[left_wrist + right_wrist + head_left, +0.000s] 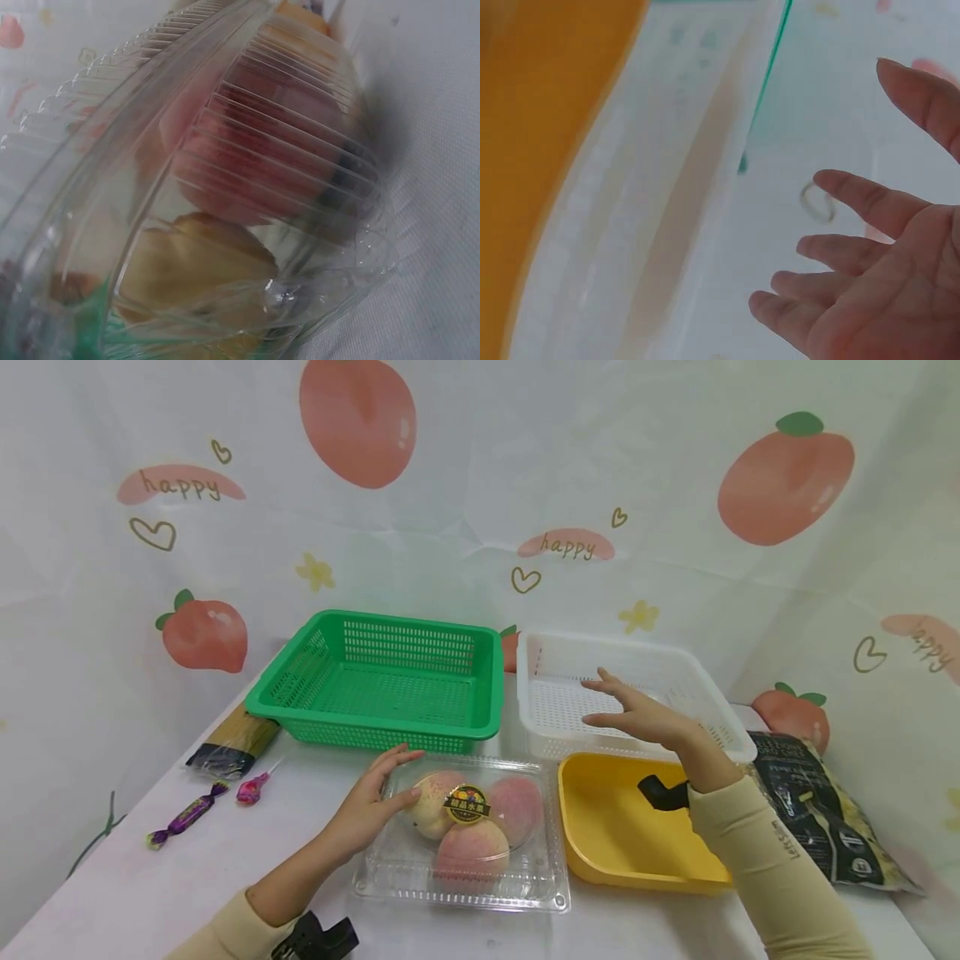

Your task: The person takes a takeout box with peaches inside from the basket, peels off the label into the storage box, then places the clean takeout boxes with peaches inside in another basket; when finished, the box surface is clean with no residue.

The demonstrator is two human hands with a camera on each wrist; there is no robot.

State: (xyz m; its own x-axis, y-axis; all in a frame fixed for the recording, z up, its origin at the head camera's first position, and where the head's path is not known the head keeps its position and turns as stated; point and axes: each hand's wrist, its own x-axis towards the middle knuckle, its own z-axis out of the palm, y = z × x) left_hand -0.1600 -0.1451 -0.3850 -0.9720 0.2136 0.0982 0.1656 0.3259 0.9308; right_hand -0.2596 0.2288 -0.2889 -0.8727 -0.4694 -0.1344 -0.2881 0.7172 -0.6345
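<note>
Left hand (367,802): is resting on the left side of the clear box, fingers reaching out fairly straight, thumb lying across the lid; it isn't curling round anything I can see.
Right hand (648,714): is spreading its fingers wide over the white basket (716,702), holding nothing.
Clear box (397,872): is sitting on the white table (150,910), in front of the green basket (390,727) and just beside the yellow tub (645,881).
Peaches (472,852): three are showing inside the box, a round sticker (467,806) lying above them.
Sweets: a purple candy (187,816) and a pink lollipop (251,790) are lying at left, near a packet of sticks (240,739).
Far right: a black bag (810,810) is lying beside the tub.
</note>
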